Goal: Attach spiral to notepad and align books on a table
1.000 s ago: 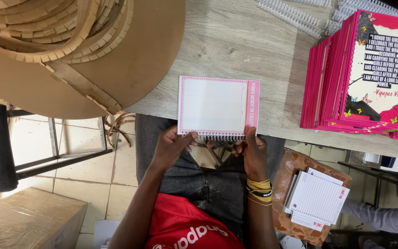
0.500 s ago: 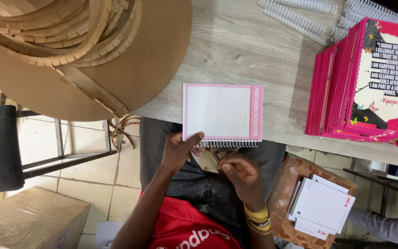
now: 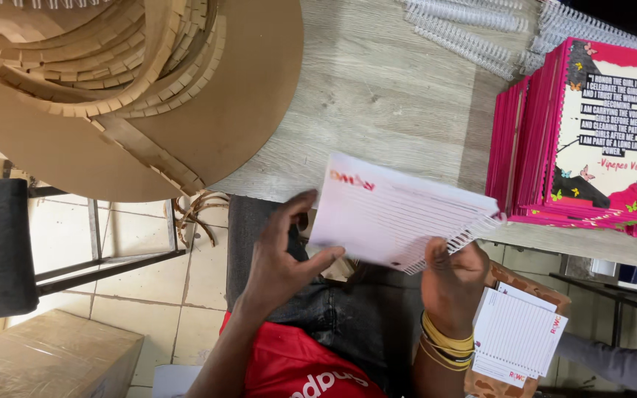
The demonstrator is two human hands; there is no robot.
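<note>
We're mid-handling of one notebook — a white lined-page pad with a pink border and a white wire spiral along one edge [image 3: 407, 217], lifted off the pale grey wood-grain table [image 3: 377, 96] and tilted over its near edge, above our lap. Our right hand [image 3: 451, 284], yellow bangles at the wrist, pinches the spiral side from below, fingers closed on it. Our left hand [image 3: 282, 258] is loosely spread, thumb and fingertips touching the pad's opposite short edge, steadying rather than clamping.

Step, as we judge it: turning or checking the bound pad. Any next move calls for a firmer left-hand hold and keeping the spiral from snagging.

Around it — a stack of pink-covered spiral notebooks [image 3: 584, 140] at the table's right edge, loose white wire binding coils [image 3: 473, 33] at the far right corner, a big round brown cardboard sheet with cut strips [image 3: 127, 96] over the far left corner. A small pile of white lined sheets [image 3: 517, 335] sits on a brown surface just beside our right wrist.
</note>
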